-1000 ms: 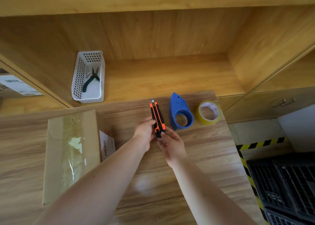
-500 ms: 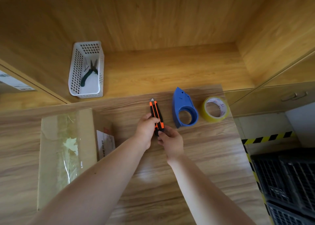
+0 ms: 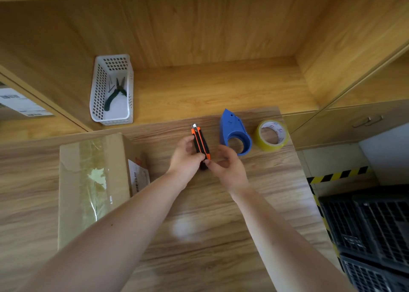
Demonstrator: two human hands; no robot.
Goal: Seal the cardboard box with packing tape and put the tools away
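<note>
An orange and black utility knife (image 3: 201, 143) is upright over the wooden table, a short blade tip showing at its top. My left hand (image 3: 185, 159) grips its left side. My right hand (image 3: 228, 165) pinches its lower end with thumb and fingertip, the other fingers spread. The cardboard box (image 3: 93, 181) lies at the left, a strip of clear tape running along its top. A blue tape dispenser (image 3: 234, 134) and a yellow tape roll (image 3: 271, 135) sit just right of the knife.
A white perforated basket (image 3: 111, 90) holding green-handled pliers stands on the shelf behind the table. Black crates (image 3: 371, 232) sit on the floor at the right, beside yellow-black hazard tape. A labelled box (image 3: 20, 103) is at the far left.
My right hand's fingers have spread apart and shifted slightly right along the knife's lower end. My left hand keeps its grip; the view moved a little.
</note>
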